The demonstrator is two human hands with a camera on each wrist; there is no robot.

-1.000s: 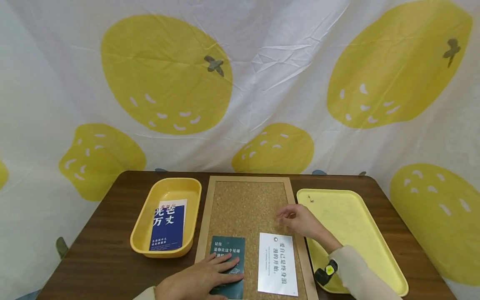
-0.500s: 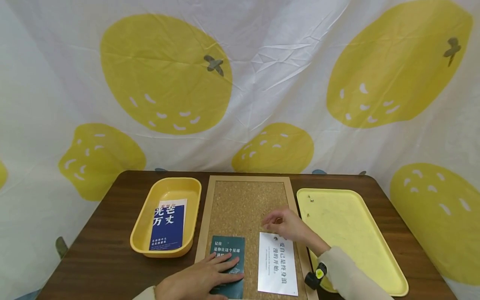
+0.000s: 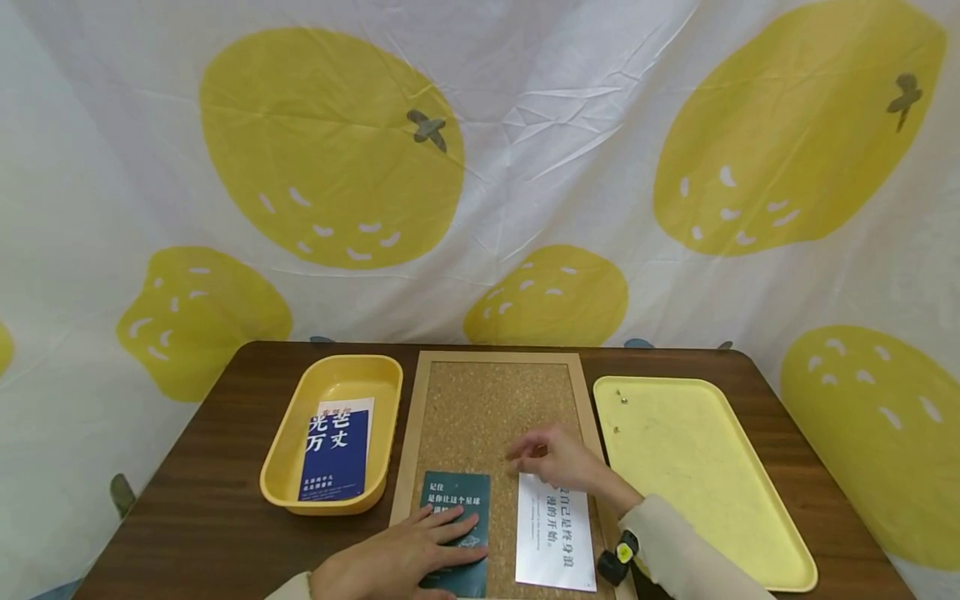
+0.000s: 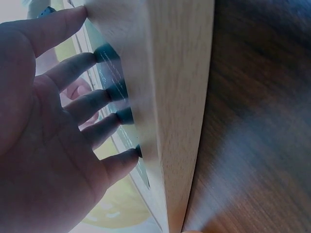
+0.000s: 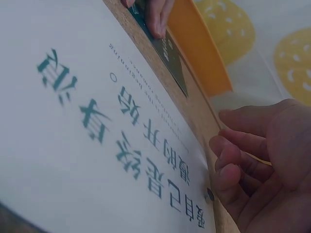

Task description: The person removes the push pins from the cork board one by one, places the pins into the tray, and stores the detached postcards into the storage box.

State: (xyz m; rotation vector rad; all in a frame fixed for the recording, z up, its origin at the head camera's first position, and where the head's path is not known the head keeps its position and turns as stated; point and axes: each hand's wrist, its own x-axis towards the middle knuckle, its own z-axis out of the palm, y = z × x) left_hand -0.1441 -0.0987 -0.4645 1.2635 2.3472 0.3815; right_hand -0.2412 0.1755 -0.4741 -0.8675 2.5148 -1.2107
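Note:
My left hand lies with spread fingers on a dark green card, pressing it against the cork board. In the left wrist view its fingertips touch that card beside the wooden frame. My right hand hovers over the top of a white card, its thumb and fingers bent with tips close together. Whether something tiny sits between them is too small to tell. A dark round pushpin head shows at the white card's top in the right wrist view; the hand hides it in the head view.
A yellow basin at left holds a blue card over a paler one. The pale yellow tray at right has several small metal pins near its left edge. A lemon-print cloth hangs behind the brown table.
My right hand has moved left and slightly nearer, from the board's right edge to above the white card, covering its top and pin. The left hand and the cards have stayed put.

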